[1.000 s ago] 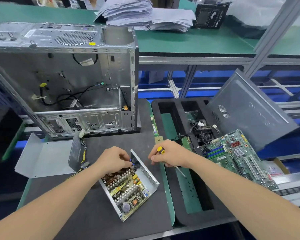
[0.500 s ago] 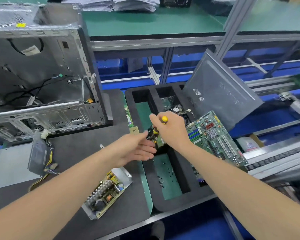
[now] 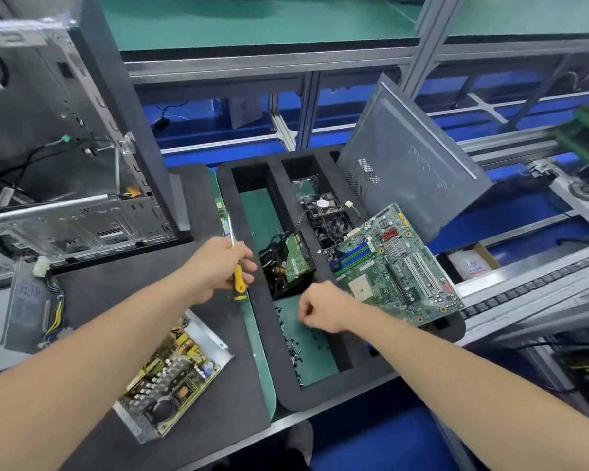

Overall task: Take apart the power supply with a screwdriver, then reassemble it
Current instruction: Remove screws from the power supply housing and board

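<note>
Left of the black foam tray (image 3: pixel 320 397), the opened power supply (image 3: pixel 174 375) lies on the dark mat (image 3: pixel 116 287) with its circuit board exposed. The left hand (image 3: pixel 215 266), at the tray's left wall, grips the yellow-handled screwdriver (image 3: pixel 239 282), shaft pointing away from the person. The right hand (image 3: pixel 323 305) hovers over the tray's near-left compartment, which holds loose screws (image 3: pixel 295 351). Its fingers are curled inward; whether they pinch anything cannot be told.
</note>
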A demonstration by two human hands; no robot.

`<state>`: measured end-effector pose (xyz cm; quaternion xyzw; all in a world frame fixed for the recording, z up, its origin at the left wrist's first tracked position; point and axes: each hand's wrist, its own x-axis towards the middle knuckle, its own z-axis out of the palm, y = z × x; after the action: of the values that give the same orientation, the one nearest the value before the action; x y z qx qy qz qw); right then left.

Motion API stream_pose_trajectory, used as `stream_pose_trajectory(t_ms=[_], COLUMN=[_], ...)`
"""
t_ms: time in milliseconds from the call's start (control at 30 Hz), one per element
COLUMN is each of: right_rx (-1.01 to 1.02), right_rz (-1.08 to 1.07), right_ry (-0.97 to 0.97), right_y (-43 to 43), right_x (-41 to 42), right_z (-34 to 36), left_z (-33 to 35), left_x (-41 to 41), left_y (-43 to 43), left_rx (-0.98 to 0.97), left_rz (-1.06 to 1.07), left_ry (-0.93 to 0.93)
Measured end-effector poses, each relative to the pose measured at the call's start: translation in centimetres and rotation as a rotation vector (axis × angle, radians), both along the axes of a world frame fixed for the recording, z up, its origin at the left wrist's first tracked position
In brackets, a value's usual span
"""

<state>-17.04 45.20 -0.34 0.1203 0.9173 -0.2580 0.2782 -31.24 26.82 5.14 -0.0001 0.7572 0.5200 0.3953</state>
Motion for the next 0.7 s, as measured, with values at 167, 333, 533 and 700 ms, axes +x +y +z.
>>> stream_pose_trajectory(t_ms=[167,333,533,700], right_rx=[0.319,0.438,0.499,0.528], right_rz=[0.115,0.104,0.14,0.149], right_ry=[-0.197,-0.163,-0.198,-0.223], right_y=[-3.4,-4.4,-4.4,-4.4], right_x=[-0.3,-0.7,-0.7,-0.5], right_z=[-3.9,-6.4,-7.2,-7.2], left_z=[0.2,1.0,0.9,0.4], left_x=[-1.9,-3.6,-4.7,-4.6], left_y=[-1.7,-4.4,-7.2,-8.2], left_rx=[-0.048,-0.069,-0.068,-0.045], left_rz=[0.01,-0.005,0.001,0.002], left_ry=[0.105,0.148,0.16,0.195])
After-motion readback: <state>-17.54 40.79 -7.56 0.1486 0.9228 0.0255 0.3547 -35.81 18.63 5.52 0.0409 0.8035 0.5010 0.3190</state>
